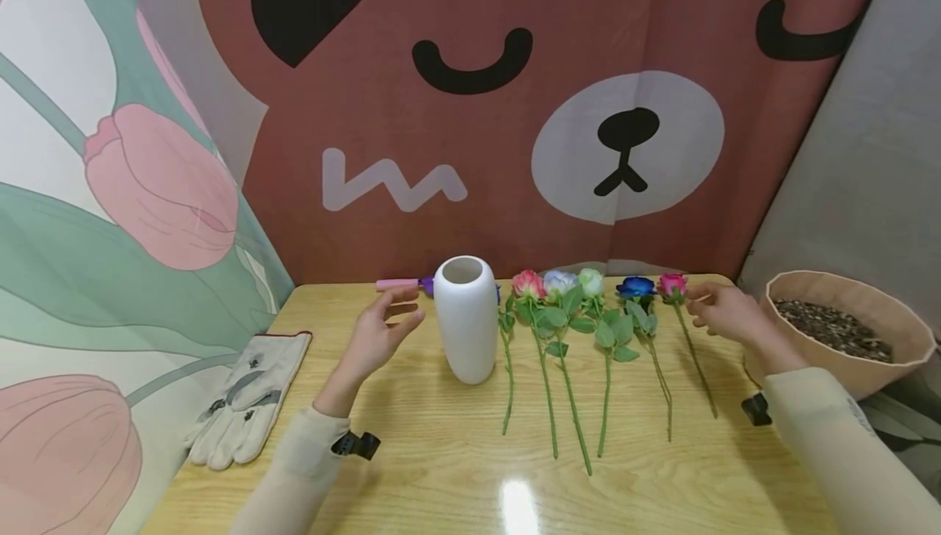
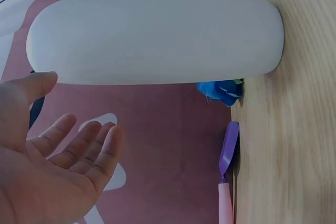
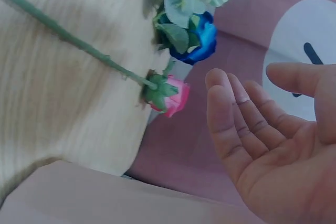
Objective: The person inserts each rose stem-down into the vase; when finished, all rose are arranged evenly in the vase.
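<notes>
A white vase [image 1: 467,331] stands upright on the wooden table, its mouth facing up. My left hand [image 1: 376,337] hovers at its left side with relaxed fingers, holding nothing. In the left wrist view the thumb overlaps the edge of the vase [image 2: 157,35]; I cannot tell whether they touch. My right hand [image 1: 724,312] is beside the pink rose [image 1: 672,285], fingers loosely bent and nothing in them. In the right wrist view a gap shows between the fingertips and the pink rose [image 3: 170,95]. A blue rose [image 1: 635,288] lies just left of it.
Several more flowers lie in a row, among them a red-pink one [image 1: 528,283] and a pale green one [image 1: 590,282]. A small trowel [image 1: 397,284] lies behind the vase. Work gloves [image 1: 253,396] sit at the left edge, and a pot of dark soil [image 1: 787,282] stands right.
</notes>
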The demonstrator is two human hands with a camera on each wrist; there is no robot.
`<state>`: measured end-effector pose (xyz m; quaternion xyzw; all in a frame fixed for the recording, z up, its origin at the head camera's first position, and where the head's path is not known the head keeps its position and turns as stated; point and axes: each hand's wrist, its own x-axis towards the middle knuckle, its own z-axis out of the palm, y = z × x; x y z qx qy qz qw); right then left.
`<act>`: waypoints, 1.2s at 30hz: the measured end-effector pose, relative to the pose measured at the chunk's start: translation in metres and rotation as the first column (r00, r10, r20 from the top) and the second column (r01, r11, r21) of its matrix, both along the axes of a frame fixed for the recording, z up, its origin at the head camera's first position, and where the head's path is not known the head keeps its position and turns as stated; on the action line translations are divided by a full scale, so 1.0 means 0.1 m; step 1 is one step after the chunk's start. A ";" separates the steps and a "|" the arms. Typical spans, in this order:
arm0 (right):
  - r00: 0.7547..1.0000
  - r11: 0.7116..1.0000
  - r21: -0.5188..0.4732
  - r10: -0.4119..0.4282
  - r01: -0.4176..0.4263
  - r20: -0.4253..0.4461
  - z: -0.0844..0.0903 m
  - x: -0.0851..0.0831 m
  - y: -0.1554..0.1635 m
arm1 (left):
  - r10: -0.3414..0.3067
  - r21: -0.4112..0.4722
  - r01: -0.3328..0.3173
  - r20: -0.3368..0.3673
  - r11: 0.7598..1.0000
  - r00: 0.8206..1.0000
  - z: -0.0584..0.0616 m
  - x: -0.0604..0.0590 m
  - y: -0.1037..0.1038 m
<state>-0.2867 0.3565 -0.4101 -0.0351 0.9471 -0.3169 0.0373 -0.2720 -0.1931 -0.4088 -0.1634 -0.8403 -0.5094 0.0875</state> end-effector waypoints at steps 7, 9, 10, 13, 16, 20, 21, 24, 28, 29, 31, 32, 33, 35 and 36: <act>1.000 0.999 -0.030 -0.018 0.018 0.020 -0.17 -0.04 0.08 | -0.013 -0.002 0.013 0.038 1.000 0.999 0.00 0.02 0.04; 0.999 0.999 -0.032 -0.028 0.029 0.029 -0.22 -0.06 0.10 | -0.024 0.000 0.024 0.028 1.000 0.999 -0.01 0.01 0.06; 0.999 0.999 -0.031 -0.032 0.033 0.034 -0.24 -0.07 0.11 | -0.030 0.001 0.030 0.021 1.000 0.999 -0.01 0.01 0.06; 0.998 0.999 -0.026 -0.046 0.047 0.042 -0.30 -0.09 0.13 | -0.047 0.007 0.047 0.008 0.999 0.999 -0.02 0.01 0.08; 0.997 0.998 -0.037 -0.055 0.057 0.052 -0.35 -0.12 0.15 | -0.058 0.004 0.058 0.003 0.998 0.998 -0.03 0.00 0.09; 0.995 0.996 -0.060 -0.061 0.065 0.076 -0.40 -0.14 0.17 | -0.069 -0.001 0.069 0.005 0.998 0.998 -0.04 0.00 0.09; 0.995 0.996 -0.061 -0.060 0.065 0.081 -0.41 -0.15 0.18 | -0.071 -0.002 0.071 0.007 0.997 0.997 -0.04 0.00 0.09; 0.994 0.996 -0.062 -0.065 0.071 0.090 -0.44 -0.16 0.19 | -0.077 -0.007 0.077 0.016 0.997 0.997 -0.04 0.00 0.11; 0.991 0.994 -0.069 -0.081 0.088 0.103 -0.48 -0.16 0.19 | -0.083 -0.025 0.084 0.022 0.996 0.996 -0.03 0.00 0.14; 0.991 0.993 -0.071 -0.086 0.094 0.105 -0.49 -0.16 0.19 | -0.084 -0.026 0.085 0.025 0.996 0.996 -0.02 0.01 0.14; 0.990 0.992 -0.074 -0.092 0.100 0.111 -0.51 -0.16 0.18 | -0.080 -0.030 0.081 0.029 0.996 0.996 -0.02 0.01 0.15; 0.990 0.992 -0.072 -0.093 0.101 0.111 -0.51 -0.16 0.18 | -0.077 -0.031 0.078 0.033 0.996 0.996 -0.02 0.01 0.15; 0.990 0.993 -0.063 -0.093 0.100 0.106 -0.52 -0.16 0.17 | -0.077 -0.032 0.078 0.036 0.996 0.996 -0.02 0.01 0.16; 0.991 0.995 -0.030 -0.094 0.097 0.098 -0.54 -0.16 0.17 | -0.078 -0.034 0.080 0.041 0.996 0.996 -0.02 0.01 0.16; 0.992 0.996 -0.008 -0.091 0.092 0.089 -0.55 -0.17 0.18 | -0.080 -0.035 0.081 0.044 0.996 0.996 -0.02 0.01 0.17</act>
